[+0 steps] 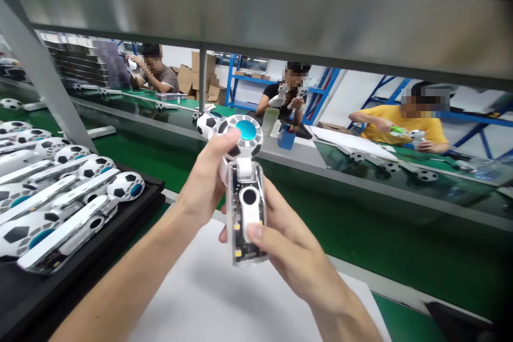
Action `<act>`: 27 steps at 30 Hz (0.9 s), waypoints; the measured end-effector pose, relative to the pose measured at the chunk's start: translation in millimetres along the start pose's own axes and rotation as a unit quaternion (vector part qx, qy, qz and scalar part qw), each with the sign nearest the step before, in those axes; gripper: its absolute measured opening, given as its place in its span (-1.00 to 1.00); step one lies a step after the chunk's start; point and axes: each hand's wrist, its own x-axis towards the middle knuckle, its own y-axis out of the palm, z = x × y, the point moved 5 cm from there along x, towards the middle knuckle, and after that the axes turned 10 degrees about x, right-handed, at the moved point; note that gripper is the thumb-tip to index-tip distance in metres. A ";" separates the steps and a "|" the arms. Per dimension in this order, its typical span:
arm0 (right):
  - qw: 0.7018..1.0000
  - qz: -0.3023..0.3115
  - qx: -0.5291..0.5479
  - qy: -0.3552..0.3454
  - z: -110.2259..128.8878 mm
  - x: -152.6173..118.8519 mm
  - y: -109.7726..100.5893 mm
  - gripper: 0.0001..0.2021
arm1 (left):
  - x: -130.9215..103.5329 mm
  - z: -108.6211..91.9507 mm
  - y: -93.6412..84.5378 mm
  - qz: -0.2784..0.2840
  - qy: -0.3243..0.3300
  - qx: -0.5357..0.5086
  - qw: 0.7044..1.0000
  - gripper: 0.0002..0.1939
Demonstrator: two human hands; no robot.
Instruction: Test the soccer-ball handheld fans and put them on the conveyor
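Both of my hands hold one handheld device (250,195) upright over a white sheet. Its round head has a soccer-ball pattern and a shiny blue disc (246,130); its clear handle shows a circuit board, a white strip and a black round button. My left hand (206,176) is closed around the head, thumb on the rim beside the disc. My right hand (290,235) is wrapped around the handle, with its thumb pressing on the lower white strip. A second soccer-patterned ball (207,124) shows just behind the head; whether it belongs to this device I cannot tell.
A black tray (132,224) at left holds several similar devices (68,224). White sheet (224,299) lies below my hands. Beyond runs a green conveyor belt (360,224). Three people work across it, near a blue box (286,138). A metal beam (256,16) crosses overhead.
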 end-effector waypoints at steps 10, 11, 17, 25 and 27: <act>0.981 -0.106 0.143 -0.073 31.5 -7.4 -30.1 -0.66 | -0.3 -4.5 -11.1 -0.111 0.045 0.071 0.990 -0.13; 0.980 -0.110 0.147 -0.077 33.1 -8.2 -32.1 -0.67 | -2.9 -4.0 -6.4 -0.085 0.032 0.067 0.994 -0.18; 0.974 -0.106 0.183 -0.086 38.4 -12.4 -35.7 -0.69 | -17.4 -1.0 13.2 0.025 -0.022 0.026 0.999 -0.50; 0.946 -0.240 -0.076 -0.202 51.6 -24.4 -43.1 -0.38 | -24.3 -4.1 21.4 0.040 0.057 0.067 0.995 -0.37; 0.905 -0.276 -0.198 -0.254 54.8 -28.8 -47.6 -0.34 | -23.2 -5.5 18.6 0.016 0.110 0.119 0.987 -0.33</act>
